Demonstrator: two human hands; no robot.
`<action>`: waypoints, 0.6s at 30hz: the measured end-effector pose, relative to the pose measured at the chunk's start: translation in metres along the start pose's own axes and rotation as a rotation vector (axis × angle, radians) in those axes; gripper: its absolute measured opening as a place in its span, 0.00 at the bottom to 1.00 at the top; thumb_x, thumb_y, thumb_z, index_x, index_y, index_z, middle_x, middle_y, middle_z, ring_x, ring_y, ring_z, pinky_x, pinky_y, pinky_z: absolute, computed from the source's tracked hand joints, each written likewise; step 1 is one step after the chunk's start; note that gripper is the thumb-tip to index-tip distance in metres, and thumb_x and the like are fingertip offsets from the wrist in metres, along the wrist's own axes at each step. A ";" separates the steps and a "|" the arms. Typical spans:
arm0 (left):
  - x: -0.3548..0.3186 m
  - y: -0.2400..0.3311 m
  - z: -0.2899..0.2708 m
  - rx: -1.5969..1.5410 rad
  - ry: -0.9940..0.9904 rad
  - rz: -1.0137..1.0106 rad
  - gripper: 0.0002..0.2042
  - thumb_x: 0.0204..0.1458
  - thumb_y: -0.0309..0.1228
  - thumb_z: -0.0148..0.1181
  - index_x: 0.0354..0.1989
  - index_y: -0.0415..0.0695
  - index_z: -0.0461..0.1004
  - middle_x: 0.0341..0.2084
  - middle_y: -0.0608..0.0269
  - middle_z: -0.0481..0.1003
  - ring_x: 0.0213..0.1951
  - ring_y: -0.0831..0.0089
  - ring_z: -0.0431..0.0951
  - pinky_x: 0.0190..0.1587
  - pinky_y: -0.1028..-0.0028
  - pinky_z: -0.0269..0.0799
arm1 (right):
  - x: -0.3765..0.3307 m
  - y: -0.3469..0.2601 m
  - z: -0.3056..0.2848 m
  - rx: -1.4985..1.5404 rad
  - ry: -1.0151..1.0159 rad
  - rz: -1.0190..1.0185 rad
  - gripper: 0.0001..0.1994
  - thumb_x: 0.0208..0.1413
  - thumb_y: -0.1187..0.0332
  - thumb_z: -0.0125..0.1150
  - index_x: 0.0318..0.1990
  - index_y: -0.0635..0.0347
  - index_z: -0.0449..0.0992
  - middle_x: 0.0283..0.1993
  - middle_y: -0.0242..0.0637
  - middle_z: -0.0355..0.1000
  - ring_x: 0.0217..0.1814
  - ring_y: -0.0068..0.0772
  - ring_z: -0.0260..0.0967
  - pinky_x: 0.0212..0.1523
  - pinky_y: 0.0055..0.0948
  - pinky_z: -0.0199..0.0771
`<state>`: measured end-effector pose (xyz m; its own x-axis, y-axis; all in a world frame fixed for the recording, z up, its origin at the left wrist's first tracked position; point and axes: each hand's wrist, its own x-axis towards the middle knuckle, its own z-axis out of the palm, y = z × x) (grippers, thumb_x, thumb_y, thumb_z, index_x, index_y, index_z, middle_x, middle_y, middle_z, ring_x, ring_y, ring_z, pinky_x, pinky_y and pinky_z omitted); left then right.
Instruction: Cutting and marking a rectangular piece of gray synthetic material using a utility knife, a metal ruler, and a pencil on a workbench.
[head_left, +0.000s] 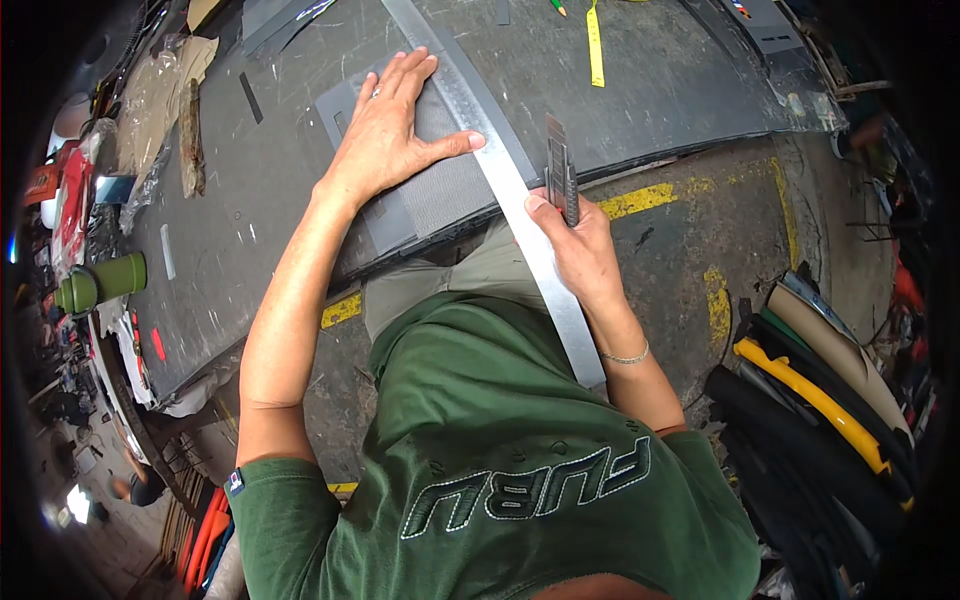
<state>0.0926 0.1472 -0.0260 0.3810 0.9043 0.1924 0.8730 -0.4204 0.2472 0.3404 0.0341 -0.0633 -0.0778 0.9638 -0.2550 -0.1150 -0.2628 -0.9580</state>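
A long metal straightedge [535, 230] runs from the far side of the table, over its near edge, to beside my right forearm. Beneath it lies a grey sheet [485, 100] with a paler mesh-like panel [440, 195]. My left hand [390, 140] is spread flat over the sheet, its thumb on the straightedge and its fingertips at the metal's left side. Just right of the straightedge, at the table's near edge, my right hand [580, 250] grips a snap-off utility knife [562, 180]. The blade points up and away from me.
The dark worktable [680, 90] carries a yellow strip [595, 45], a green pencil [558, 7] and a worn wooden stick [191, 140]. A green bottle [105, 280] is at the left edge. Material rolls [815, 400] lean at the right, beside yellow floor lines [640, 200].
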 end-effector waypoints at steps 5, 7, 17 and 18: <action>0.000 -0.001 0.001 -0.004 0.003 0.000 0.60 0.38 0.73 0.69 0.72 0.36 0.62 0.74 0.46 0.58 0.77 0.52 0.51 0.78 0.46 0.42 | 0.000 0.000 -0.001 0.008 -0.009 0.015 0.10 0.66 0.65 0.65 0.43 0.64 0.81 0.31 0.29 0.77 0.31 0.18 0.71 0.35 0.22 0.71; 0.000 0.000 0.001 -0.001 0.004 0.003 0.60 0.38 0.73 0.69 0.72 0.36 0.62 0.74 0.46 0.58 0.77 0.52 0.52 0.78 0.46 0.42 | 0.000 -0.001 -0.001 0.010 -0.007 0.029 0.10 0.66 0.65 0.65 0.43 0.65 0.81 0.31 0.29 0.77 0.31 0.18 0.71 0.35 0.22 0.71; 0.000 0.000 -0.001 0.002 -0.010 -0.007 0.59 0.39 0.71 0.70 0.72 0.36 0.62 0.74 0.46 0.58 0.78 0.53 0.51 0.78 0.46 0.42 | -0.002 -0.009 0.001 -0.045 0.011 0.038 0.09 0.66 0.66 0.65 0.43 0.64 0.81 0.32 0.25 0.74 0.35 0.15 0.67 0.40 0.20 0.68; 0.000 0.001 -0.002 0.008 -0.011 -0.007 0.59 0.39 0.71 0.70 0.72 0.36 0.61 0.74 0.46 0.58 0.78 0.53 0.51 0.78 0.46 0.42 | -0.003 -0.011 0.002 -0.083 0.016 0.035 0.09 0.66 0.66 0.65 0.42 0.64 0.81 0.33 0.24 0.74 0.36 0.14 0.66 0.40 0.20 0.67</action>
<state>0.0926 0.1469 -0.0244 0.3777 0.9082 0.1805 0.8782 -0.4131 0.2410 0.3403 0.0340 -0.0519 -0.0647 0.9547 -0.2904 -0.0298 -0.2927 -0.9557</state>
